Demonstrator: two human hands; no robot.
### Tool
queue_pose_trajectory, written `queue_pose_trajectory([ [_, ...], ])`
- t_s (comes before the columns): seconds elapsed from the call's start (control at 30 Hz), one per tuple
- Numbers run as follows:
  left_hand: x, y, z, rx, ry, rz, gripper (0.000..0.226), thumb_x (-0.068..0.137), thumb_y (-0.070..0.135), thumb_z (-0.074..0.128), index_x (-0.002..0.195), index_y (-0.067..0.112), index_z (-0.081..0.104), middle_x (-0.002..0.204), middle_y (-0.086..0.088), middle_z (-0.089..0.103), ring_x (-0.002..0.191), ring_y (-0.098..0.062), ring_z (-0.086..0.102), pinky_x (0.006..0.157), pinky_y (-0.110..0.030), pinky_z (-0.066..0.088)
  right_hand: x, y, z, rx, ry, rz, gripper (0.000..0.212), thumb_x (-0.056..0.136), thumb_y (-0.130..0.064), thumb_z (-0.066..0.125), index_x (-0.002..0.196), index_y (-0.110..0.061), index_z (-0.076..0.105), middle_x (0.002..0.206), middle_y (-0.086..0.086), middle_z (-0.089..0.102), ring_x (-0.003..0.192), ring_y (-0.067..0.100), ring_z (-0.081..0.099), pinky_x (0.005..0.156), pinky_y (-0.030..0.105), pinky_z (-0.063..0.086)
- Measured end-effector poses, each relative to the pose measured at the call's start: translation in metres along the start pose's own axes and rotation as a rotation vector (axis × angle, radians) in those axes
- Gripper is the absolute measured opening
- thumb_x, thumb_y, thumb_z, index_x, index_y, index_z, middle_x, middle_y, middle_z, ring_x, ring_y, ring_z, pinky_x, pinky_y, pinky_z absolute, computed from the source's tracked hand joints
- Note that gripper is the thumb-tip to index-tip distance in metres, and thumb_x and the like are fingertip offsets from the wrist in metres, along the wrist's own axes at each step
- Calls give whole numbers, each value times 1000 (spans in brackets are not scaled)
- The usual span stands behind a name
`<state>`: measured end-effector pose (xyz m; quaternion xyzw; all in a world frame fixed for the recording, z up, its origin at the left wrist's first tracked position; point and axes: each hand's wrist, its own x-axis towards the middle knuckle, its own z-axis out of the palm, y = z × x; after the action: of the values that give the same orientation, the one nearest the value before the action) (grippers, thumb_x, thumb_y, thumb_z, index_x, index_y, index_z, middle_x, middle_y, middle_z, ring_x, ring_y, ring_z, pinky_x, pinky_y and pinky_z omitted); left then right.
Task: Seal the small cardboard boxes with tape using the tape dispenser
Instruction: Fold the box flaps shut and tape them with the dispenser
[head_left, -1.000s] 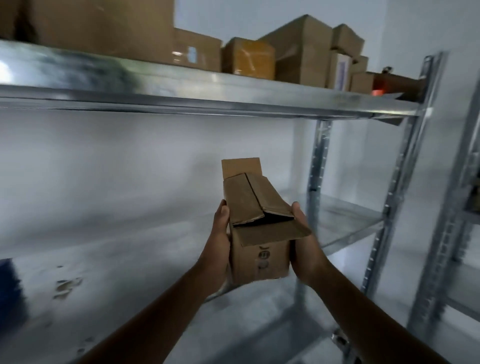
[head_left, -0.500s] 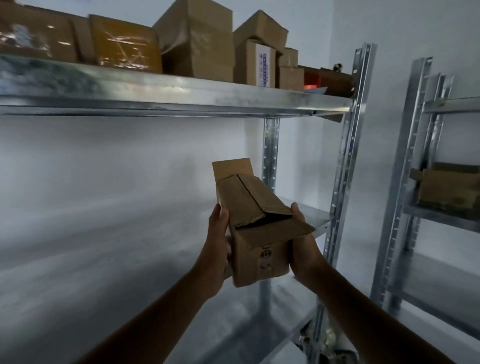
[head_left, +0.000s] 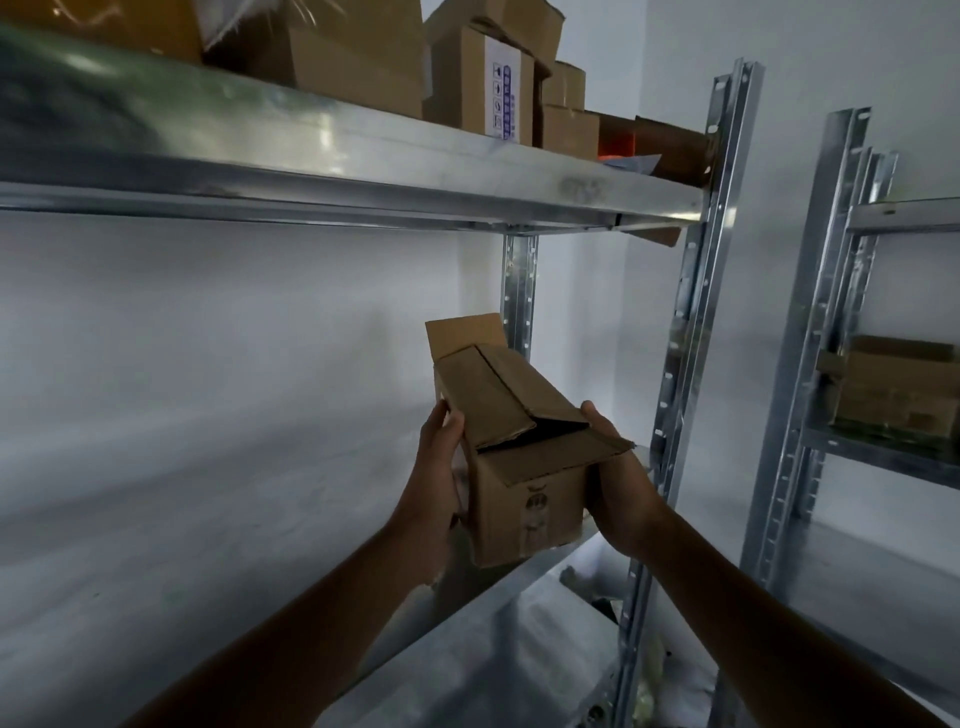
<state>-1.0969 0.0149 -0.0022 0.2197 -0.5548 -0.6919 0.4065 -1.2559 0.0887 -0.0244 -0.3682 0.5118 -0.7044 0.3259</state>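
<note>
View has swung right along the rack. The small cardboard box (head_left: 524, 493) sits the same in the grip, left hand (head_left: 436, 488) and right hand (head_left: 621, 491) clasping its sides, held in the air by the middle shelf (head_left: 208, 519). Flaps loose, one standing up, no tape visible. Tape dispenser not in view. Sealing looks not started.

We look through a single wide-angle camera worn at head height, facing forward and slightly down into a metal rack. Both forearms run in from the lower edge of the frame. The left hand (head_left: 436, 483) and right hand (head_left: 618, 488) hold the small cardboard box (head_left: 524, 467) close to the lens, just right of centre. The upper shelf (head_left: 363, 156) crosses the top of the frame above our eye line, and its uprights appear slanted. A second rack (head_left: 810, 364) fills the right edge.
</note>
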Motion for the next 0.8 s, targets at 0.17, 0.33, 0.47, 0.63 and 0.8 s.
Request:
queue_pose_trajectory([
  [0.17, 14, -6, -10, 162, -4, 153, 41, 108, 40, 34, 148, 48, 30, 138, 20, 43, 111, 1, 52, 77, -24, 55, 15, -3, -15, -25, -139, -45, 46, 91, -39, 61, 136, -36, 54, 116, -6, 72, 108, 30, 67, 77, 41, 55],
  [0.33, 14, 8, -25, 343, -172, 81, 87, 77, 62, 74, 151, 51, 29, 161, 14, 29, 143, -19, 39, 113, -55, 40, 17, -32, -14, -180, -197, 31, 33, 94, -30, 62, 125, -35, 65, 127, 1, 69, 115, 30, 65, 97, 46, 55],
  [0.47, 9, 9, -32, 354, -340, 71, 125, 62, 37, 93, 155, 55, 12, 147, 24, 38, 132, -13, 51, 105, -45, 51, -4, -43, -14, -329, -395, 14, 53, 87, -32, 76, 127, -50, 48, 123, -16, 67, 109, 3, 68, 85, 24, 56],
  [0.63, 3, -1, -34, 479, -253, 200, 119, 58, 51, 86, 152, 57, 13, 161, 17, 30, 142, -17, 41, 110, -49, 47, -20, -42, -14, -427, -359, -81, 65, 91, -13, 71, 122, -54, 32, 119, -29, 50, 91, -22, 60, 73, 5, 49],
  [0.8, -21, -8, -13, 450, -120, 361, 61, 90, 63, 59, 138, 53, 24, 133, 25, 47, 122, -6, 58, 95, -28, 56, -36, -41, -4, -357, -217, -146, 52, 95, -39, 63, 141, -42, 39, 123, -25, 55, 95, -8, 65, 71, 11, 53],
])
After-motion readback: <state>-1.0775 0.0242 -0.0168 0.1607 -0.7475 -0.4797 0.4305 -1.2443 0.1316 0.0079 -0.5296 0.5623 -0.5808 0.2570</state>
